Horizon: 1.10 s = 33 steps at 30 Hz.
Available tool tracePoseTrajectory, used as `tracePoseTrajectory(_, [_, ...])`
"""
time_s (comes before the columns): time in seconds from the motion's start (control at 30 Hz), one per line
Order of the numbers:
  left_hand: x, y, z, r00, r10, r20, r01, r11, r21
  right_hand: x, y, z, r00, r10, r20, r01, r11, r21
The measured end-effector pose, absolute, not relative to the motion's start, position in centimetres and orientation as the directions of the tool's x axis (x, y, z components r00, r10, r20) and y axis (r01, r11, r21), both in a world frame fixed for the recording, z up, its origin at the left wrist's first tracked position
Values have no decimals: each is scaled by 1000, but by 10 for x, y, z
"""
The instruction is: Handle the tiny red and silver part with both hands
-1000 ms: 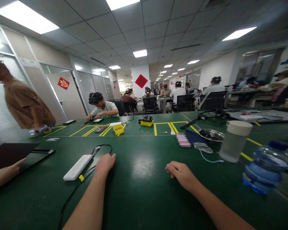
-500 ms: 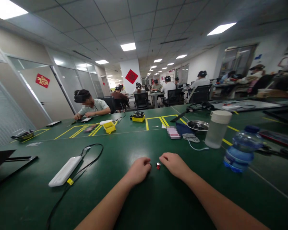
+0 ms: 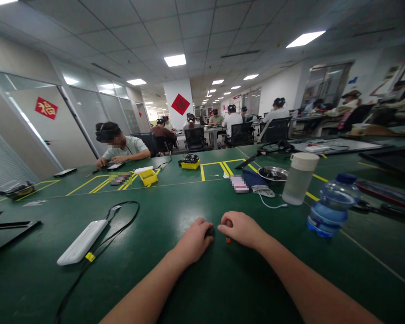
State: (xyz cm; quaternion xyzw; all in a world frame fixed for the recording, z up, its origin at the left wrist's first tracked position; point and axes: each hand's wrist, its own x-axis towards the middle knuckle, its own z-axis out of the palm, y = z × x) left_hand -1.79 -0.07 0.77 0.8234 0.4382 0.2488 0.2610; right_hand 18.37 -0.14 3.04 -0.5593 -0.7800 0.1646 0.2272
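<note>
My left hand [image 3: 195, 239] rests low over the green table with its fingers curled. Between its thumb and fingertips shows a small dark object [image 3: 209, 231], too small to name. Close by on the right, my right hand [image 3: 242, 228] is also curled, thumb and forefinger bent towards each other. A tiny red piece [image 3: 228, 240] shows just below the right fingers; whether it is held or lies on the table I cannot tell. The insides of both grips are largely hidden.
A white power bank [image 3: 83, 243] with a black cable lies left. On the right stand a blue water bottle [image 3: 332, 209] and a frosted cup [image 3: 299, 180]. Beyond my hands are a phone [image 3: 239, 183], a metal bowl [image 3: 272, 174] and yellow trays [image 3: 149, 177]. A person sits across the table.
The small red and silvery item lay between my hands before. Now a red bit shows under my right hand and a dark object at my left fingertips. The view has shifted slightly right.
</note>
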Motion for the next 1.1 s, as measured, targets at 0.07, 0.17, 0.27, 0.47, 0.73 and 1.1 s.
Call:
tracePoseTrajectory(0.07, [-20,1,9,493,852,176,616,-484,621,188,-4,33,-332,941,71,828,326,-456])
tracePoseTrajectory(0.17, [-22,2,9,466,858,216,609,-489,625,188,-6,32,-450,893,14,794,408,-451])
tracePoseTrajectory(0.27, [-21,4,9,409,889,208,529,-416,739,185,-4,27,-514,854,87,722,485,-495])
tracePoseTrajectory(0.47, [-17,7,5,351,934,-60,97,28,995,182,4,15,-464,862,205,567,466,-679])
tracePoseTrajectory(0.73, [-23,8,8,397,902,-170,-237,280,930,173,3,10,-389,916,99,281,220,-934])
tracePoseTrajectory(1.1, [-19,1,14,420,894,-157,-234,273,933,166,-2,16,-284,956,69,12,75,-997])
